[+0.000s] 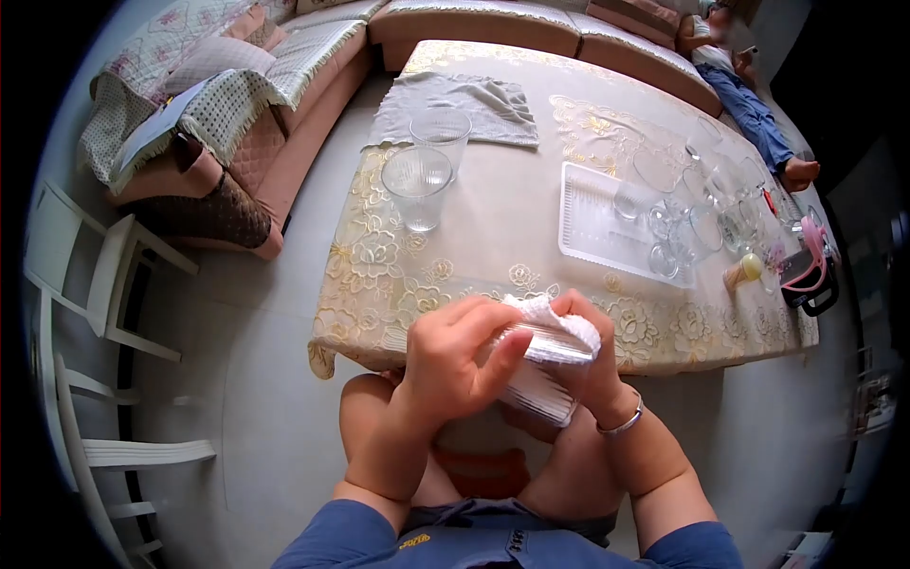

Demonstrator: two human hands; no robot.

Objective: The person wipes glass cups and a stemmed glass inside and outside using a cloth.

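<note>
Above my lap, close to the table's near edge, a ribbed clear glass (538,396) is held at a tilt. My right hand (595,365) wraps around its right side. A white cloth (574,334) is folded over the upper end of the glass. My left hand (460,356) is closed on the cloth from the left, thumb stretched toward the glass; its fingertips are partly hidden. Beyond my hands, two large clear glasses (417,185) stand upright at the table's left, by a spread grey-white cloth (483,109).
The table has a cream flowered tablecloth (502,218). Right of centre lies a white plastic tray (583,242), beside several clear glasses (701,232), an ice-cream-cone-shaped item (742,272) and a pink-and-black container (809,270). A person (739,85) sits on the far sofa (474,28). White chairs (104,284) stand left.
</note>
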